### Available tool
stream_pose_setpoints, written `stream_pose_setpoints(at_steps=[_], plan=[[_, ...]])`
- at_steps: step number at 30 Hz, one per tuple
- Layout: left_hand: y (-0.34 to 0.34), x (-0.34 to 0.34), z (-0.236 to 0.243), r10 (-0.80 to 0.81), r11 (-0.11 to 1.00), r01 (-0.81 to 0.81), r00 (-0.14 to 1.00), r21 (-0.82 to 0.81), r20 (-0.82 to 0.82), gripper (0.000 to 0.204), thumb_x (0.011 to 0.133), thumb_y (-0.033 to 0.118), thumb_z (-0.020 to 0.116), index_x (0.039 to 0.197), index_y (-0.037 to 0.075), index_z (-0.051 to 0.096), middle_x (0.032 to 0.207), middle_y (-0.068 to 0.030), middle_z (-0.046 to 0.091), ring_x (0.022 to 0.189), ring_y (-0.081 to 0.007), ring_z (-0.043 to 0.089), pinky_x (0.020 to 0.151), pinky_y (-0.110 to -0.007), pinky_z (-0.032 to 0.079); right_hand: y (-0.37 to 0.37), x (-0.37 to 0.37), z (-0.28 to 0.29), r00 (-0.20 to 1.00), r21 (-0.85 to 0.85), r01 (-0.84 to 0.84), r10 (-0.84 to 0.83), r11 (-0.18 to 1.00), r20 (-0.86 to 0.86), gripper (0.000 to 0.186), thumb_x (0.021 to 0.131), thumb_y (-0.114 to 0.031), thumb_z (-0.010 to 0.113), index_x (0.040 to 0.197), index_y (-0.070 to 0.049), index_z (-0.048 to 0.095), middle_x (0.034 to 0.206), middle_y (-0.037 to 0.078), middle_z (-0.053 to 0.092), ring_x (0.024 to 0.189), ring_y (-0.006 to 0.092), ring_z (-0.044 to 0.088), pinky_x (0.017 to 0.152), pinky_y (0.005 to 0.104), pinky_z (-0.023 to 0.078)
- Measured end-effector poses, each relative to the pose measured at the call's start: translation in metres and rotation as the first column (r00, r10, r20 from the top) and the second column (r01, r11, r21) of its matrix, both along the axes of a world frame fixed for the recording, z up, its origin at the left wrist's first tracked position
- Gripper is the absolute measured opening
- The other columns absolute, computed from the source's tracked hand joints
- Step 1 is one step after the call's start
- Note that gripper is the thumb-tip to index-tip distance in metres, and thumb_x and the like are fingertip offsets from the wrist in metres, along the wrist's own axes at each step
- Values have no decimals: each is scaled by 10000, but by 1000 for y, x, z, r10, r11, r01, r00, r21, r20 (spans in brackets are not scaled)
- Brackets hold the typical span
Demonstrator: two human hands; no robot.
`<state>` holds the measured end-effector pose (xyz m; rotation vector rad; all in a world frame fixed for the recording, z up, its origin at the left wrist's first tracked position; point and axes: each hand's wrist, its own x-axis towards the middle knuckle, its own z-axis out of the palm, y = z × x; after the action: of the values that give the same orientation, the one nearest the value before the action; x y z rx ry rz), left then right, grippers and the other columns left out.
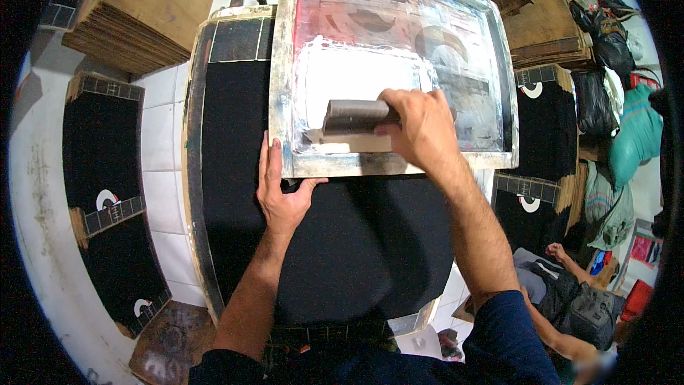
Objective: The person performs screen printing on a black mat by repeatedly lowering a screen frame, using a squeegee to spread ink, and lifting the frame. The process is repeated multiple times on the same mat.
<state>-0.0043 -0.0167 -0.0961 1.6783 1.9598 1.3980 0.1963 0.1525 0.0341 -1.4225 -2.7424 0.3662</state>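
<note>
My right hand [420, 128] is closed around the dark handle of a squeegee [356, 117], which stands on the mesh of a printing screen [283, 93]. White ink [356, 75] spreads over the mesh just beyond the squeegee, with reddish smears farther up. At the screen's near left corner rests my left hand [283, 196], its fingers stretched along the frame's outer side and its thumb spread along the near edge. Black fabric [356, 249] on a board lies beneath the screen. The squeegee's blade is hidden from above.
More boards with black fabric [107, 142] stand in a row at left, and others [545, 125] at right, several with round white prints. Stacked brown boards [142, 14] stand far left. Bags [634, 135] hang at right. Another person's arm [563, 339] shows at lower right.
</note>
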Motion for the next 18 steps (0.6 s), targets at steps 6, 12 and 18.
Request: stream_pose_setpoints(at_steps=[6,12,18], plan=[[-1,1,2,-4,1000,3,1000,-28,-20,1121,704,261,974,1612,99,337,1589,-329,385,1429,-461,485,1090,-524,536,128,-34,-12,991,55,31,-37,998,126,537,778,-421,871,1243,-189,734,1022,126,784,999,322,749,829,506,569],[2,0,4,-7,1000,7,999,16,-34,1105,704,275,971,1604,97,355,1588,-329,384,1420,-469,491,1079,-526,547,83,-25,-29,992,257,118,-104,959,-67,350,800,-342,866,1056,-136,746,940,109,761,937,357,719,816,513,516],[0,0,1,5,1000,-5,999,-18,-33,994,767,68,902,1601,82,362,1584,-331,384,1421,-476,486,1086,-543,541,-70,12,-14,987,135,109,-91,985,-131,382,731,34,780,1071,-130,717,1002,20,737,978,260,665,942,453,451]])
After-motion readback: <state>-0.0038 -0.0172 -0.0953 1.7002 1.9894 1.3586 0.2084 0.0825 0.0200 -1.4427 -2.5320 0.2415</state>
